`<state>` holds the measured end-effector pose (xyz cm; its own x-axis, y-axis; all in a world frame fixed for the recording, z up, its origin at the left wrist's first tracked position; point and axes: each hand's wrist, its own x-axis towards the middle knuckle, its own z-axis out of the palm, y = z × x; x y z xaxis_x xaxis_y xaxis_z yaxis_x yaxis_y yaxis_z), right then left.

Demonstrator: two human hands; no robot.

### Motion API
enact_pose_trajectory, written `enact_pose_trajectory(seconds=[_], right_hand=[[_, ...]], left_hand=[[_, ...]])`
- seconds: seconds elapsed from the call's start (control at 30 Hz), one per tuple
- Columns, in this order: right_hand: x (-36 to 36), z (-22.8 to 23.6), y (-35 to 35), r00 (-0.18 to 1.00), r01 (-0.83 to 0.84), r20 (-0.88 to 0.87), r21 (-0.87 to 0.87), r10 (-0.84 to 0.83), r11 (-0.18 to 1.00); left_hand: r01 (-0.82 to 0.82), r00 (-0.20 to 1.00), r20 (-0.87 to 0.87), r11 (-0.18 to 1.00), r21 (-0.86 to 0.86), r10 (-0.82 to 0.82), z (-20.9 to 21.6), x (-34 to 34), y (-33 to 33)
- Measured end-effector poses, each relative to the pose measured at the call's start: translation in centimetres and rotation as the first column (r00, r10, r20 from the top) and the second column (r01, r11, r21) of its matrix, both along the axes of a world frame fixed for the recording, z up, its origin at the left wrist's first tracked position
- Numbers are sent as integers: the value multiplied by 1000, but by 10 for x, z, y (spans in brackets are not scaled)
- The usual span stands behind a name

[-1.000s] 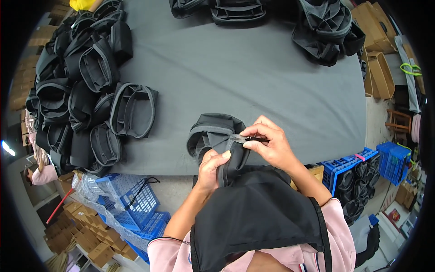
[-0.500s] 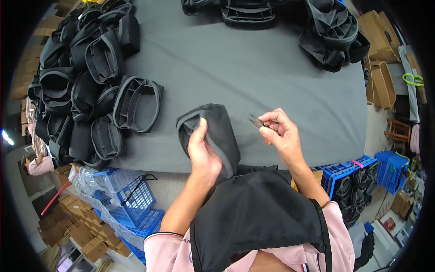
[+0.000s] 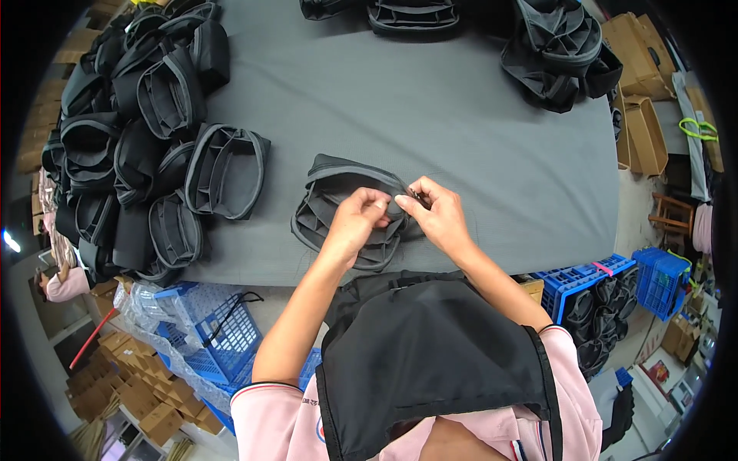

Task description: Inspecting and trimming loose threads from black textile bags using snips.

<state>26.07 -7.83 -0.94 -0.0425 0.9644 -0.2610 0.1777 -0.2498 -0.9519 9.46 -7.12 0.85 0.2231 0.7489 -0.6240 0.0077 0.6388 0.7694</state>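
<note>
A black fabric pouch (image 3: 332, 173) with inner dividers lies open-side up on the grey table, close to its front edge. My left hand (image 3: 355, 224) reaches over the pouch, its thumb and fingers pinched at the right part of the rim. What exactly lies between those fingertips is too small to tell, perhaps the edge or a thread. Against the same right edge, my right hand (image 3: 441, 217) is closed around small dark thread snips (image 3: 419, 197), mostly hidden by the fingers. Both hands nearly meet there.
Many similar black pouches (image 3: 171, 96) are heaped along the table's left side. More pouches (image 3: 561, 46) lie at the far right and far middle. Blue crates (image 3: 223, 330) stand below the front edge at left and right (image 3: 569, 288). Cardboard boxes (image 3: 642, 54) are beyond the right edge.
The pouch has been turned from its side to lie with its opening up. My left hand moved from gripping its side to the rim; my right hand brought the snips left and down to it.
</note>
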Motion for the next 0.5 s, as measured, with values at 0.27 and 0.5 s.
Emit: enact_pose_trajectory(seconds=[0.27, 0.5], right_hand=[[7, 7, 7, 828, -220, -561, -351, -16, 910], [14, 11, -1, 945, -96, -322, -437, -55, 895]], left_hand=[[191, 980, -43, 979, -68, -194, 5, -1, 7], [144, 986, -84, 989, 13, -143, -12, 11, 3]])
